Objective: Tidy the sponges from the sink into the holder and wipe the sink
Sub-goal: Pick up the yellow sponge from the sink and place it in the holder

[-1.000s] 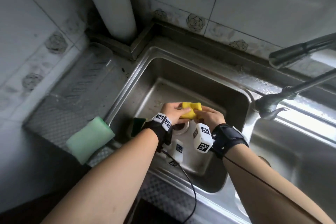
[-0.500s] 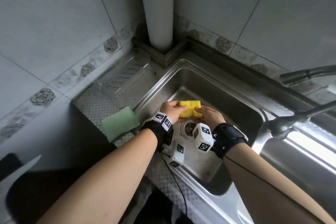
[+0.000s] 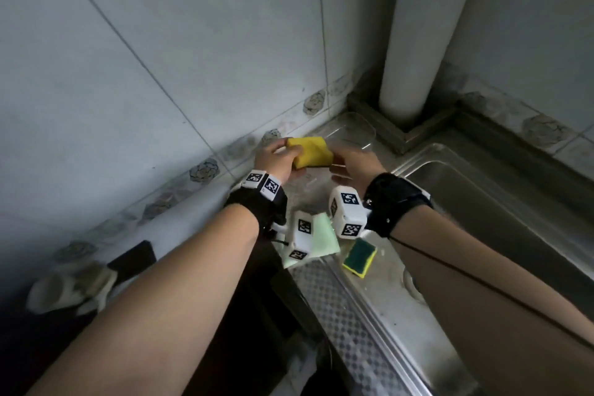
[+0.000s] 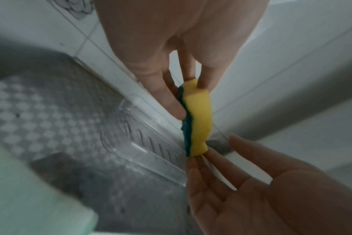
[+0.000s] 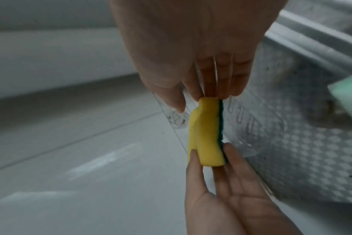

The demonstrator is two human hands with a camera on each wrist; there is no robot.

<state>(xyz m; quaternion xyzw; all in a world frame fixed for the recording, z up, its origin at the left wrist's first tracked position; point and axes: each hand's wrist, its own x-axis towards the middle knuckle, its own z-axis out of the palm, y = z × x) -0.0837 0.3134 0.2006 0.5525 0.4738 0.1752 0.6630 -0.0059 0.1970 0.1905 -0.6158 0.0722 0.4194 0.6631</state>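
Sponge: yellow sponge (image 3: 311, 151) with a green scrub face, in the air, long axis running hand to hand.
Fingers: left hand (image 3: 279, 159) pinches one end, right hand (image 3: 355, 162) fingers clamp the other.
Holder: clear holder (image 3: 356, 130) lies directly beneath and beyond, against the wall.
Nearer hand: right, likely.

The head view looks down from above and behind both wrists. Each wrist view looks close along its fingers; all three share the sponge (image 3: 310, 152) between the fingertips.
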